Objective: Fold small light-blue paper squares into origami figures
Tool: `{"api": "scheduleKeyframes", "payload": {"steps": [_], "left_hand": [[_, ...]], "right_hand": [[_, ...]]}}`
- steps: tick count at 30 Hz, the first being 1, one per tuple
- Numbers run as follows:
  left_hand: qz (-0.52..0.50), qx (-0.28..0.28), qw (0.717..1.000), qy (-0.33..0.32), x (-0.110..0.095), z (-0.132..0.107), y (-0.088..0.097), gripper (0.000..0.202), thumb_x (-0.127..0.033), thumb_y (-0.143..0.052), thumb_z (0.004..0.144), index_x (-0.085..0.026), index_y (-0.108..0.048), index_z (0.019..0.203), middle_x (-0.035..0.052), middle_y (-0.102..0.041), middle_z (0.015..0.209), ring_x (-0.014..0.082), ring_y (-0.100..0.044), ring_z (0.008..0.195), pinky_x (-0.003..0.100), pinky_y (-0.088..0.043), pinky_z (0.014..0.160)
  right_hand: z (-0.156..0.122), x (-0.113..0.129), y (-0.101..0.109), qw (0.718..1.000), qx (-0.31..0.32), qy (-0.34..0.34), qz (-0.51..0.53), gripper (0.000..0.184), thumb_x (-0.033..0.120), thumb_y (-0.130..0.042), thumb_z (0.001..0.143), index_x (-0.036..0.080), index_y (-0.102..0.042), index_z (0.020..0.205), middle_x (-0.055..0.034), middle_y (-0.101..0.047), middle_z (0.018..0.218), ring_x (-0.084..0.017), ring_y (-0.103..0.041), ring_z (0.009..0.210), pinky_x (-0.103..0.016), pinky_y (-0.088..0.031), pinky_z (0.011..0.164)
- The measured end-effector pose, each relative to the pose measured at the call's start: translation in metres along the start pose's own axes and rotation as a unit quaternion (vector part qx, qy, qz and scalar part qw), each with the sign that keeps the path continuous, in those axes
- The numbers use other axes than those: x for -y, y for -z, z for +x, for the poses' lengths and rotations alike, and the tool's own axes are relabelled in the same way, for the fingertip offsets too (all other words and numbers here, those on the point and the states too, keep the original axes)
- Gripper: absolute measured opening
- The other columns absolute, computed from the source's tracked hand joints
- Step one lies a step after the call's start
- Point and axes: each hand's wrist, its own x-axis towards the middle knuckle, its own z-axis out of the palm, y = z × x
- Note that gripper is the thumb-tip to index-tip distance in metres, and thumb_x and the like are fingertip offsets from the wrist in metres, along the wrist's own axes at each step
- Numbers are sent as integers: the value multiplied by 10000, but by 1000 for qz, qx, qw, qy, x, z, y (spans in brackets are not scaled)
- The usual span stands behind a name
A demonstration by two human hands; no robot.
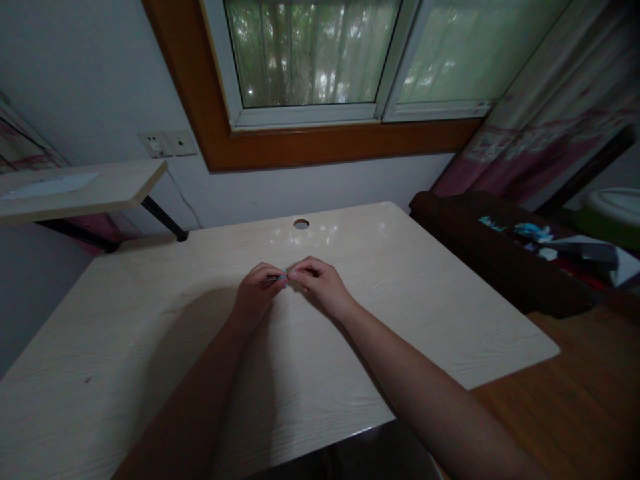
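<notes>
Over the middle of the pale wood-grain desk (425, 300), my two hands meet fingertip to fingertip. My left hand (256, 290) is closed in a pinch on a small light-blue piece (284, 275), too small and dim to name. From the other side my right hand (320, 283) pinches at the same spot, thumb and forefinger together at the piece's right end. Most of the piece is hidden by the fingers.
A raised shelf (145, 180) with a paper sheet (50, 186) on it stands at the back left. A round cable hole (301, 225) lies near the desk's back edge. Behind are wall sockets (167, 143) and a window (315, 53). Dark furniture (450, 220) holding loose items stands right.
</notes>
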Motion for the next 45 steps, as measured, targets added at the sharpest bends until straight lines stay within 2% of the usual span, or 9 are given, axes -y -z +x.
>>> {"api": "scheduleKeyframes", "payload": {"steps": [5, 13, 16, 23, 37, 45], "left_hand": [[30, -13, 999, -12, -6, 0, 1, 133, -345, -714, 815, -217, -709, 850, 36, -643, 858, 165, -611, 804, 278, -491, 725], [62, -9, 998, -27, -8, 1, 1, 105, -313, -697, 826, -209, -690, 830, 32, -629, 860, 157, -592, 802, 264, -478, 715], [60, 0, 998, -25, -9, 1, 1, 111, -324, -690, 832, -213, -688, 842, 35, -627, 874, 163, -592, 817, 270, -478, 723], [51, 15, 998, -31, -10, 1, 1, 133, -352, -671, 847, -220, -689, 846, 39, -624, 875, 166, -588, 822, 277, -481, 732], [61, 9, 997, -45, -8, 1, 0, 126, -344, -670, 848, -220, -692, 858, 41, -628, 877, 171, -597, 827, 286, -488, 737], [72, 10, 996, -49, -8, 1, 0, 109, -330, -666, 851, -225, -689, 868, 38, -628, 878, 171, -599, 830, 283, -495, 734]], "right_hand": [[0, -1, 1, 1000, 3, -10, 1, 216, 395, -765, 725, 194, -705, 778, 12, -575, 702, -103, -460, 574, -251, -367, 542], [1, -1, 2, 1000, 4, 11, -26, 195, 382, -760, 730, 194, -711, 758, 7, -573, 732, -107, -449, 603, -251, -335, 542], [0, 0, 1, 1000, 9, -4, -2, 202, 384, -760, 724, 193, -699, 751, 21, -547, 687, -101, -429, 575, -247, -321, 532], [-2, 4, -1, 987, 45, -79, 135, 210, 359, -770, 675, 177, -688, 740, 29, -545, 617, -86, -394, 533, -240, -271, 517], [0, 3, -2, 980, 45, -108, 159, 230, 369, -765, 675, 163, -673, 720, 42, -502, 510, -94, -383, 509, -249, -231, 519], [0, 1, -1, 976, 60, -119, 172, 235, 376, -757, 698, 161, -665, 713, 32, -508, 544, -97, -385, 515, -254, -256, 527]]}}
